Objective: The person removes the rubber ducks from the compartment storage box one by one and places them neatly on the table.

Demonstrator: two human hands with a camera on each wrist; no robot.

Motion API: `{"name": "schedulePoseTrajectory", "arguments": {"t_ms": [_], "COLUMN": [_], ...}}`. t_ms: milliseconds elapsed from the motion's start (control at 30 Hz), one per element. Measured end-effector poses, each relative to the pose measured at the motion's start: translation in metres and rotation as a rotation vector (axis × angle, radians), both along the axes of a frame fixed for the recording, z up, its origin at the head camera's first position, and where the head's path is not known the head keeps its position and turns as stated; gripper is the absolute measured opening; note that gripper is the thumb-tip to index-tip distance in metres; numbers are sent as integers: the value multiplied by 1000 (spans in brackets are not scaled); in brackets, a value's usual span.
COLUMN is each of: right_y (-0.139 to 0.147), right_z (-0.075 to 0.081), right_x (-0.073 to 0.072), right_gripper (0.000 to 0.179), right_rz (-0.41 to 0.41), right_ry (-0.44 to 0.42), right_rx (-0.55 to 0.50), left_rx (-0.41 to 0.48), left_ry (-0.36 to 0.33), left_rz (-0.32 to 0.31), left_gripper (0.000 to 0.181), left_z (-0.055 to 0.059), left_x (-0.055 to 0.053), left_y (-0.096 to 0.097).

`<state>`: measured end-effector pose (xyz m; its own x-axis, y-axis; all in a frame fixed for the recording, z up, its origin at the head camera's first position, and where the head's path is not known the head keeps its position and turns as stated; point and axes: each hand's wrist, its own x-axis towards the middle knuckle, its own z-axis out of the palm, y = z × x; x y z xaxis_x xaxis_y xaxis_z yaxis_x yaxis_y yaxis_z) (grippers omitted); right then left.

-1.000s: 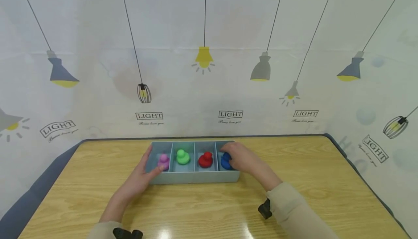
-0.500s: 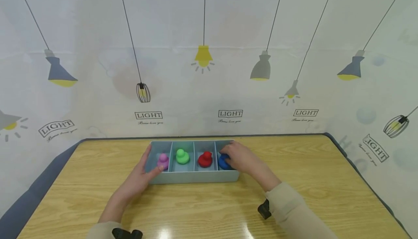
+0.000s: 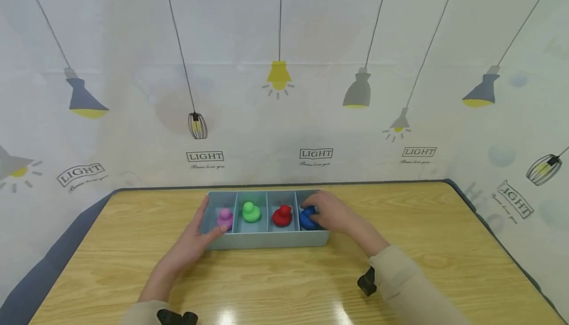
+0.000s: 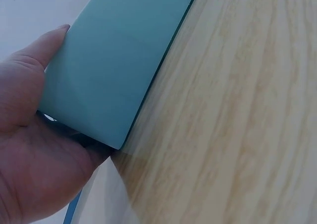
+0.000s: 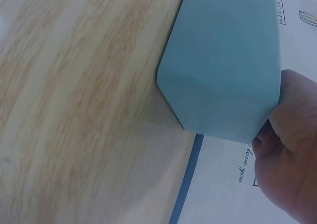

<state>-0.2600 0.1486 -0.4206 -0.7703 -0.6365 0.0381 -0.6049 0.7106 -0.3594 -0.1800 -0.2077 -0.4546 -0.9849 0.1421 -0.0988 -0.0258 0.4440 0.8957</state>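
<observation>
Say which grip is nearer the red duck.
The right grip is just right of the red duck, at the blue duck; the left grip holds the tray by its left end.

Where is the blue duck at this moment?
In the head view, the blue duck is in the rightmost compartment of the tray, just right of the red duck, with the right hand on it.

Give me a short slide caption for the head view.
Left fingers hold a divided tray with four toy ducks, one per compartment, while right fingers curve over the blue duck.
</observation>
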Motion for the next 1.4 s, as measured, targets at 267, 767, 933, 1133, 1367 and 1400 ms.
{"name": "schedulePoseTrajectory", "arguments": {"t_ms": [267,767,933,1133,1367,1400], "right_y": [4,26,37,51,68,70], "right_z": [5,31,35,33,23,22], "right_x": [2,14,15,16,19,19], "right_gripper": [28,31,32,33,35,35], "right_rz": [30,-27,-48,-71,-104,-113], "right_ry": [68,129,183,206,209,207], "right_rx": [-61,-291,-292,-293,-292,-290], "left_rx": [-12,6,14,12,3,4], "left_ry": [-3,-22,-25,-30,-17,-12], "left_rz": [-5,2,1,2,-1,-1], "left_gripper": [98,98,98,97,97,97], "left_z": [1,0,-1,-2,0,0], "left_x": [-1,-1,-1,-1,0,0], "left_y": [3,2,1,1,1,1]}}
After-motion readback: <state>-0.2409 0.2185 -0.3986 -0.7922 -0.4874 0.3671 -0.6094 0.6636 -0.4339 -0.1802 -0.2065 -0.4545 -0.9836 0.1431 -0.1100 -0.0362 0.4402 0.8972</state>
